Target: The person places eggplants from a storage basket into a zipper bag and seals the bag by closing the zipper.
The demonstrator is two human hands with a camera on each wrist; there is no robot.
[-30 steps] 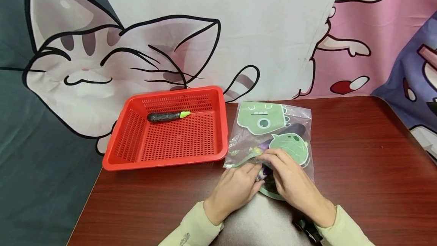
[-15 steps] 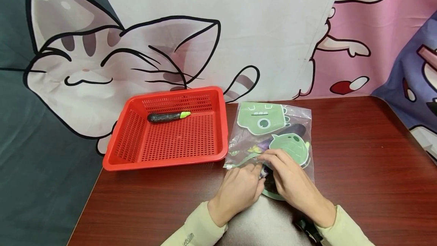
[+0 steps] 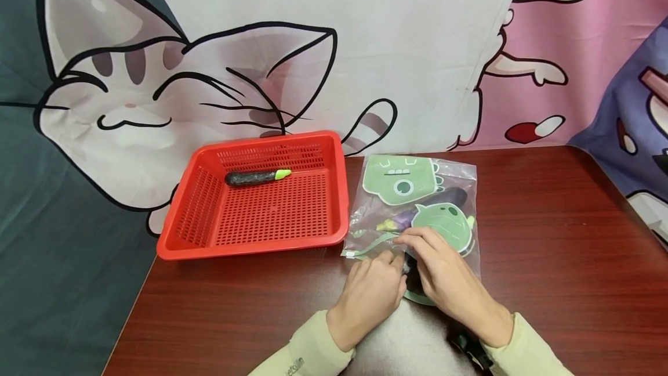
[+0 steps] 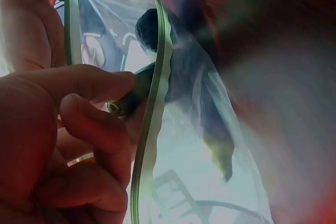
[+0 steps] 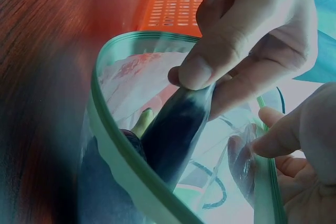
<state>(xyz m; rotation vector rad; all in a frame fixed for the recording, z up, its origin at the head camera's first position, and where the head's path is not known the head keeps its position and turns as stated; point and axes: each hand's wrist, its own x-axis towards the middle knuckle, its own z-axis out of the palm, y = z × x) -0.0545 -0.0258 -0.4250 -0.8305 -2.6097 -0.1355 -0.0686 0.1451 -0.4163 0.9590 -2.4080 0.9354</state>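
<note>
My left hand (image 3: 370,289) reaches into the mouth of a clear zip bag (image 3: 360,213) with green dinosaur prints. In the right wrist view its thumb and fingers pinch the narrow end of a dark purple eggplant (image 5: 178,129), tilted and mostly inside the bag. My right hand (image 3: 454,283) holds the bag's green zip edge (image 5: 270,192) on the other side, keeping the mouth apart. Another eggplant (image 3: 443,198), with a yellowish tip, lies inside under the plastic. In the head view the hands mostly hide the pinched eggplant.
Left of the bag stands a red perforated basket (image 3: 250,245), nearly touching it. A dark elongated vegetable with a bright green end (image 3: 256,177) lies inside. Both rest on a brown wooden table (image 3: 548,237), with a cartoon-printed cloth (image 3: 417,45) behind.
My left hand has shifted a little to the right, deeper over the bag mouth. The yellow-tipped eggplant inside has slid slightly left. My right hand stays in place.
</note>
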